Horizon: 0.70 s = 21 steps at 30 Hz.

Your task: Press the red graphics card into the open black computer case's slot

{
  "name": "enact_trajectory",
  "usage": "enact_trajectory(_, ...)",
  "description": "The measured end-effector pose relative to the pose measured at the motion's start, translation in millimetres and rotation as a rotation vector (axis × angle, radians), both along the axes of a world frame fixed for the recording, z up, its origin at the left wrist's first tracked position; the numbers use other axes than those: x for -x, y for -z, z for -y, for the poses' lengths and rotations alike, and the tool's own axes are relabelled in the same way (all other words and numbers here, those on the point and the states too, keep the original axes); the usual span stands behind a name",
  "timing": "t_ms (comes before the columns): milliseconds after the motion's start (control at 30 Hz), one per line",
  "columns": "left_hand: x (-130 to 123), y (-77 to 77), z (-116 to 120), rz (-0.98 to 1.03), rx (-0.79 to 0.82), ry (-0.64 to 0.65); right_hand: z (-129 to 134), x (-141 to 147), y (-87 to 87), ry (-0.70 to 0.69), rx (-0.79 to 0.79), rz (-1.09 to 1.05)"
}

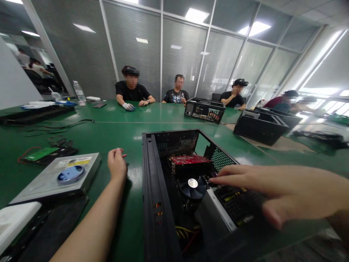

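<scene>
An open black computer case (pixel 152 174) lies on the green table in front of me. Inside it are a red circuit card (pixel 191 159), a round fan (pixel 192 183) with a silver hub and a metal power supply (pixel 222 209). My right hand (pixel 272 189) reaches over the power supply from the right, fingers stretched and thumb apart, fingertips near the fan's right side. Whether they touch anything is unclear. To the left of the case, my left hand (pixel 117 162) rests on the table with its fingers curled; what they hold, if anything, is hidden.
A silver disc drive (pixel 54 178) bears a blue tape roll (pixel 71 174). A green circuit board (pixel 40 154) lies behind it, a white object (pixel 19 222) nearer me. Across the table (pixel 120 125) sit several people near other computer cases (pixel 204 109).
</scene>
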State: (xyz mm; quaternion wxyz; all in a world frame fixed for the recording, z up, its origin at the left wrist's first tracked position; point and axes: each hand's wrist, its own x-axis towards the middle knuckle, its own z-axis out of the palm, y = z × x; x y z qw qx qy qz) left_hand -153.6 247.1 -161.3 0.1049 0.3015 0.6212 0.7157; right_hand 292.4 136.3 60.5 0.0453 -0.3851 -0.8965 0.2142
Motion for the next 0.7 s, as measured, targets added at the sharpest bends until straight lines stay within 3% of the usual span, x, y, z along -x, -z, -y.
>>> enact_trajectory(67,-3,0.1,-1,-0.043,0.009,0.018,-1,3,-7.5,0.005,-0.016,0.022)
enact_trajectory(133,-7,-2.3,-1,-0.088,0.022,0.042,-14,21,-1.5,-0.064,-0.078,0.099)
enact_trajectory(333,-18,-18.0,5,-0.023,0.122,0.084,-81,79,47.4,-0.263,-0.164,0.430)
enact_trajectory(500,-24,-25.4,9,0.045,0.140,0.086,-112,83,41.8,-0.522,-0.222,0.497)
enact_trajectory(700,-31,-30.2,10,-0.026,0.174,0.053,-109,87,39.4,-0.367,-0.498,0.516)
